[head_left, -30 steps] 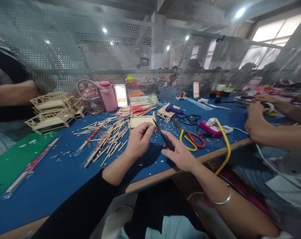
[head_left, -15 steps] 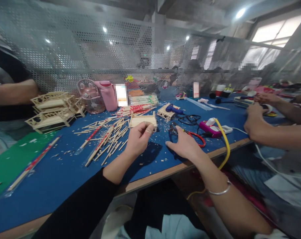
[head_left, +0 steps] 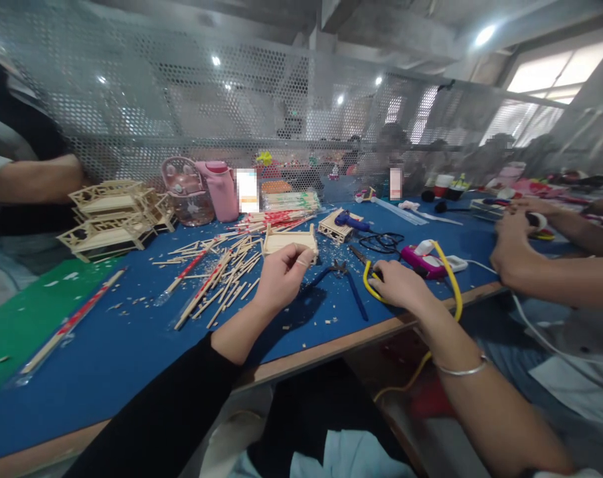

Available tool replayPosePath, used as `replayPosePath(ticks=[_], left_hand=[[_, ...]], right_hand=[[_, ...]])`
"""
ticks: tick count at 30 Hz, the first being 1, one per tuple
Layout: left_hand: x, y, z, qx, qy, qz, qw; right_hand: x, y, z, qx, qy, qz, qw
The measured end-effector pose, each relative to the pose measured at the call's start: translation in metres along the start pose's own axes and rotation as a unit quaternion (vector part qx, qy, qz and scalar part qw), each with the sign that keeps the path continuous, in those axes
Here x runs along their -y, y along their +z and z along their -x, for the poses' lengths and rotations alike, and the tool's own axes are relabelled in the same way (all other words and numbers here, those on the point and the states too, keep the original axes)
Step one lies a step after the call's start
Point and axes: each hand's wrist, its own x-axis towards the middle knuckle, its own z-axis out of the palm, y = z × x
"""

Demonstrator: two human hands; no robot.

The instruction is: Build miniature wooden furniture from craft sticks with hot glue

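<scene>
Thumb and forefinger are pinched together on my left hand (head_left: 282,275), just in front of the wooden frame (head_left: 287,239), which sits near the middle of the blue bench (head_left: 132,358), its low posts upright. Whether anything is caught between those fingertips I cannot tell. My right hand (head_left: 400,284) lies over the scissors (head_left: 366,277), fingers curled at the yellow handle; I cannot tell how firm that hold is. Between my hands the blue-handled pliers (head_left: 339,267) lie on the bench, handles spread towards me. Beyond them, a blue glue gun (head_left: 351,220) rests across a second wooden frame (head_left: 333,229), and a magenta power strip (head_left: 421,263) sits to the right, past my hand. Loose wooden sticks (head_left: 226,282) lie scattered to the left of the first frame. Farther left, wooden models (head_left: 109,222) stand stacked, near a pink bottle (head_left: 220,197).
</scene>
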Motion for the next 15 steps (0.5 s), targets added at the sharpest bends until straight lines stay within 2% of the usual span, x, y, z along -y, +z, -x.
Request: replayPosePath(ticks=[6, 9, 10, 12, 15], left_hand=[[0.000, 0.000, 0.000, 0.005, -0.007, 0.012, 1.000], [0.000, 0.001, 0.001, 0.003, -0.021, 0.044, 0.999], [0.000, 0.001, 0.001, 0.002, -0.023, 0.053, 0.998], [0.000, 0.001, 0.001, -0.001, -0.024, 0.065, 0.998], [-0.001, 0.002, 0.002, -0.006, -0.020, 0.059, 0.998]], right_hand=[[-0.019, 0.003, -0.015, 0.009, -0.010, -0.042, 0.999], [-0.026, 0.001, -0.006, -0.020, 0.017, -0.147, 0.989], [-0.027, 0.000, -0.001, -0.030, 0.026, -0.214, 0.976], [-0.024, -0.001, 0.011, -0.037, 0.013, -0.381, 0.924], [-0.003, -0.002, 0.031, -0.001, -0.084, -0.528, 0.845]])
